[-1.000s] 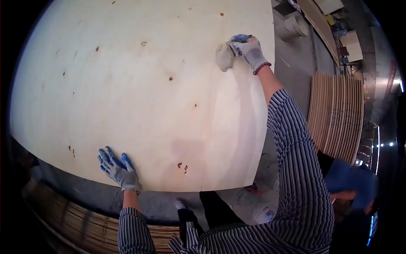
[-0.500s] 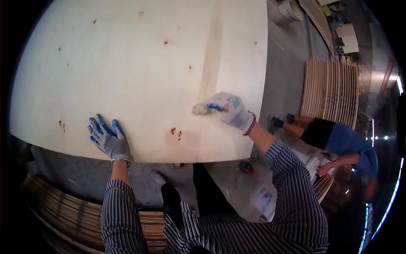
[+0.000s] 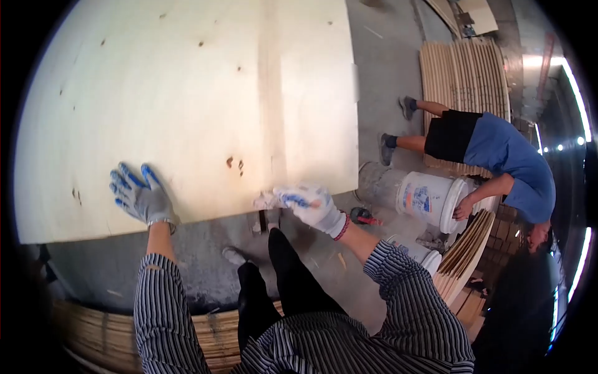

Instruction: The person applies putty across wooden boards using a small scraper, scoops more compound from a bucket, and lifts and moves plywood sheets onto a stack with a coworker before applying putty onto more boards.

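A large pale plywood sheet [image 3: 156, 124] with dark knots and a long brownish smeared strip [image 3: 270, 93] lies in front of me. My left hand [image 3: 144, 198], in a white glove with blue fingertips, rests flat on the sheet near its front left, fingers spread. My right hand [image 3: 311, 209], gloved too and with a red band at the wrist, is closed at the front edge, at the lower end of the strip. A pale, lumpy, putty-coloured piece [image 3: 265, 200] sticks out of its fingers; motion blur hides its exact kind.
On the right a person in a blue shirt [image 3: 504, 143] bends over a white bucket [image 3: 430, 199], one hand at its rim. Another bucket [image 3: 414, 252] and a red-and-black tool [image 3: 364, 217] sit on the floor. Stacked boards [image 3: 464, 87] stand behind; more boards [image 3: 106, 330] lie lower left.
My right hand has drawn the pale piece along the strip toward me, down to the front edge. My left hand stays flat on the sheet. The view has turned rightward, showing more of the person and bucket.
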Demonstrator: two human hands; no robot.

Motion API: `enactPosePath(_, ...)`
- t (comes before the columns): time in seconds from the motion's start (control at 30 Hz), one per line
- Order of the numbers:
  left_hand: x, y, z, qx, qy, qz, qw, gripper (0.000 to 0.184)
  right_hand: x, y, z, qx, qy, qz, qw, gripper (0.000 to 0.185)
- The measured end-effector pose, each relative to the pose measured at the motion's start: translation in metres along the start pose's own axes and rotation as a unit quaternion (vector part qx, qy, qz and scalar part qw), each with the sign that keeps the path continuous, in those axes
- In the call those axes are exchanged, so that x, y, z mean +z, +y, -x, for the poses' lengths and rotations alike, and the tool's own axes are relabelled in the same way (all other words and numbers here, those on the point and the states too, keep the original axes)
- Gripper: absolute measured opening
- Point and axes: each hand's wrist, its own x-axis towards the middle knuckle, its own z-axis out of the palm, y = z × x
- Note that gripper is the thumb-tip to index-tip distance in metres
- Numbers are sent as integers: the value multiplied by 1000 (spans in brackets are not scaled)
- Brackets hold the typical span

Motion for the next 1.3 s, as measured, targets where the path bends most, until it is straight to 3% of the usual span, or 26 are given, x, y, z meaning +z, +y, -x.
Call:
enactPosePath(0.03, -2, 0, -1, 0, 5, 0, 1000, 67, -12, 1, -11, 137, 29, -162, 977, 33)
enactPosePath(0.07, -3, 2, -4, 1, 11, 1, 1000, 67, -25, 11, -27, 134, 37, -158, 978, 33)
enactPosePath(0.1, -2, 3, -6, 4, 18, 4, 1000, 66, -42, 27, -50, 162, 155, -322, 920, 26)
enactPosePath(0.13, 0, 3, -9, 10, 19, -2, 1000, 66, -61, 42, -75, 180, 264, -474, 821, 20)
enactPosePath(0.2, -4, 1, -8, 20, 14, 9, 1000, 65, -115, 31, -128, 183, 354, -564, 724, 21)
enactPosePath(0.27, -7, -6, -3, 23, 12, 2, 1000, 64, -153, 101, -160, 45, 218, -656, 721, 23)
enactPosePath(0.33, -7, -11, -1, 25, 9, -6, 1000, 63, -175, 148, -200, 31, 222, -686, 692, 22)
enactPosePath(0.4, -5, -12, -1, 33, -5, -11, 999, 62, -189, 175, -236, 100, 276, -749, 594, 24)
enactPosePath(0.43, -14, -10, -1, 25, -24, -15, 999, 61, -192, 219, -252, 93, 254, -704, 656, 23)
enactPosePath(0.47, -16, -11, 0, 22, -26, -22, 999, 61, -196, 247, -264, 152, 307, -635, 692, 6)
enactPosePath(0.5, -18, -12, 1, 28, -24, -4, 999, 61, -194, 274, -278, 231, 424, -482, 731, 4)
enactPosePath(0.57, -20, -13, 1, 30, -24, 6, 999, 62, -225, 361, -299, 202, 380, -567, 702, 7)
enactPosePath(0.6, -21, -11, 0, 37, -21, 8, 999, 62, -223, 341, -310, 207, 375, -571, 701, 7)
enactPosePath(0.63, -22, -11, 0, 43, -18, 10, 999, 62, -229, 293, -325, 279, 414, -340, 797, 12)
enactPosePath(0.67, -25, -12, 1, 40, -20, 3, 999, 62, -232, 255, -335, 329, 423, -84, 840, 17)
enactPosePath(0.7, -25, -8, 0, 39, -23, 9, 999, 62, -236, 238, -337, 329, 423, -84, 840, 17)
enactPosePath(0.77, -24, -8, 1, 37, -27, 15, 999, 62, -240, 220, -334, 249, 300, 109, 914, 19)
enactPosePath(0.8, -23, -10, 2, 37, -29, 6, 999, 62, -236, 222, -328, 249, 300, 109, 914, 19)
enactPosePath(0.87, -27, -19, 11, 36, -37, -3, 999, 62, -220, 234, -302, 181, 210, -34, 960, 16)
enactPosePath(0.9, -29, -23, 15, 31, -43, -6, 999, 62, -206, 235, -281, 195, 191, -77, 959, 17)
enactPosePath(1.03, -28, -33, 26, 32, -40, -2, 999, 62, -143, 175, -197, 168, 141, -154, 963, 18)
enactPosePath(1.17, -26, -13, 12, 31, -19, 36, 999, 62, -95, 107, -137, 122, 92, -88, 984, 15)
enactPosePath(1.23, -21, 1, -1, 29, -13, 41, 999, 63, -53, 106, -105, 55, 74, 26, 995, 19)
enactPosePath(1.3, -15, 1, -1, 22, -8, 42, 999, 64, -36, 52, -81, 26, 69, 44, 996, 21)
